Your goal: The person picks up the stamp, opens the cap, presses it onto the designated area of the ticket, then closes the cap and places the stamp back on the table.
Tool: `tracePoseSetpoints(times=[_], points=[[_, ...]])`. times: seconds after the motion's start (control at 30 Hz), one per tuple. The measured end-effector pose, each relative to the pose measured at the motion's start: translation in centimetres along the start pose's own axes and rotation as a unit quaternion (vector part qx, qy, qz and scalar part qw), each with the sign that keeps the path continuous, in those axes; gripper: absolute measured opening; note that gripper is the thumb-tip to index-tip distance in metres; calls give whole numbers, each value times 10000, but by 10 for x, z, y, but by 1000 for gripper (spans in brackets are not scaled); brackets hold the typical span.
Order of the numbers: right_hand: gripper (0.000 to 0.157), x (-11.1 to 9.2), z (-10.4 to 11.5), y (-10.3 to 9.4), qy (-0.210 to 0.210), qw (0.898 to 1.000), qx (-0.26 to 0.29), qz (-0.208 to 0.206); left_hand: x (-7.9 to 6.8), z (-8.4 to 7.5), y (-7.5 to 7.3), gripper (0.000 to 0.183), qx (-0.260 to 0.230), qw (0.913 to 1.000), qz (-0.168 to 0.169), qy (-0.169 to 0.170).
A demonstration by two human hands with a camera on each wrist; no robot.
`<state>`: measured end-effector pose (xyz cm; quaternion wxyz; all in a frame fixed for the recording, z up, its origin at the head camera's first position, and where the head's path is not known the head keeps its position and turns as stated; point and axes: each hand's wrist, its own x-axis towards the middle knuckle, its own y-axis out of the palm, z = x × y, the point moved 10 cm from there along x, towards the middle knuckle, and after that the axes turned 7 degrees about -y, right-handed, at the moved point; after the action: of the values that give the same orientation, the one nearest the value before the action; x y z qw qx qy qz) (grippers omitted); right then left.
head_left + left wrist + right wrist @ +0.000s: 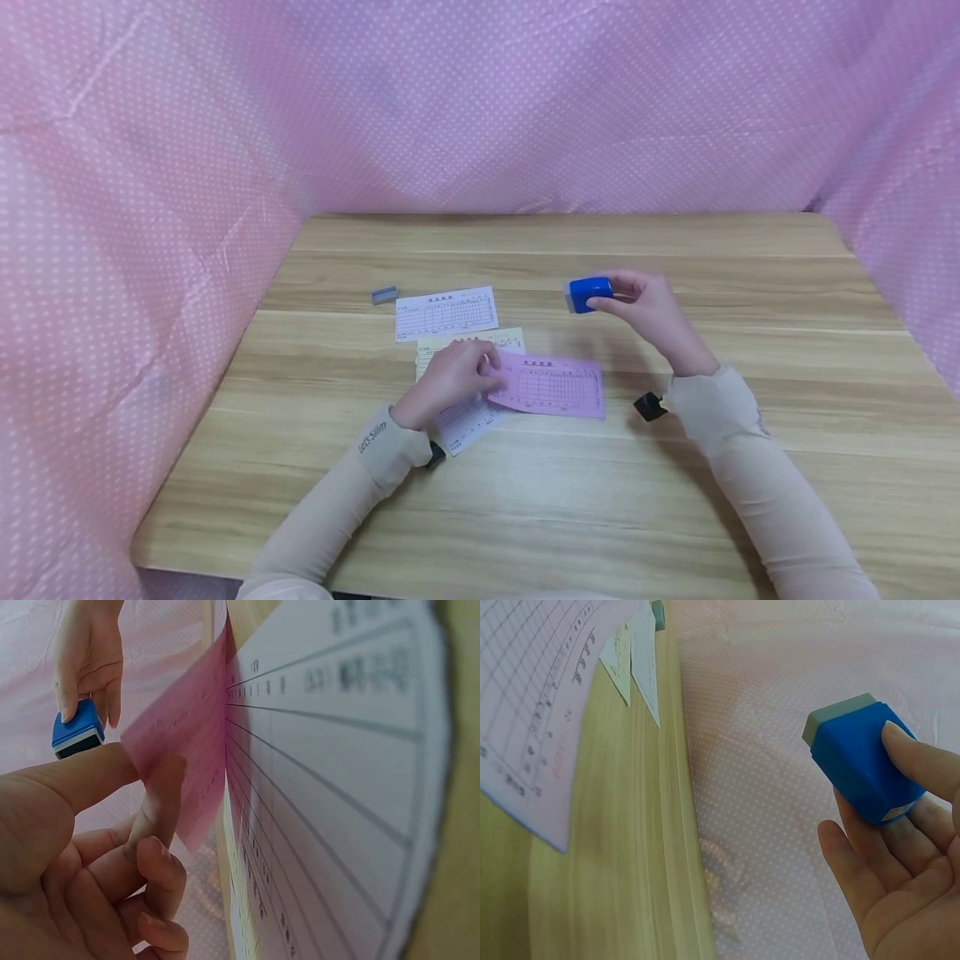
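My right hand (652, 315) grips a blue self-inking stamp (590, 295) between thumb and fingers, held above the table. The stamp's grey end points left in the head view; in the left wrist view a dark face shows on its underside. With thumb and index finger, my left hand (455, 372) pinches the left edge of a pink printed form (558, 386). That edge is lifted in the left wrist view. Under the left hand and the pink slip lie a white form (467, 425) and a yellowish form (495, 337), both partly hidden.
Another white form (447, 315) lies farther back on the wooden table (675, 517). Beside its upper left corner sits a small grey rectangular piece (385, 295). Pink polka-dot cloth (525, 108) hangs behind the table and along both sides.
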<state>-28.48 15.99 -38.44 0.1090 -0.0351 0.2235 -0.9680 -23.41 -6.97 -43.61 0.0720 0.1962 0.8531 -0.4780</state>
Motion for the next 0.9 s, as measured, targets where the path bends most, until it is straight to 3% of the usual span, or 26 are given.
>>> tracePoseSetpoints(times=[0.17,0.43,0.7,0.9], points=[[48,-3,-2,-1,15,10000,-64,58,-1,1,0,25,146,9999,46,-1],[52,-6,-10,1,130,9997,-96,191,-2,-1,-5,28,321,9993,-148,89],[55,-14,-29,10,500,9976,-57,480,-7,-8,-15,24,-371,9982,-340,323],[55,-21,-35,8,555,9975,67,425,-9,-16,-23,25,-995,9924,-527,499]])
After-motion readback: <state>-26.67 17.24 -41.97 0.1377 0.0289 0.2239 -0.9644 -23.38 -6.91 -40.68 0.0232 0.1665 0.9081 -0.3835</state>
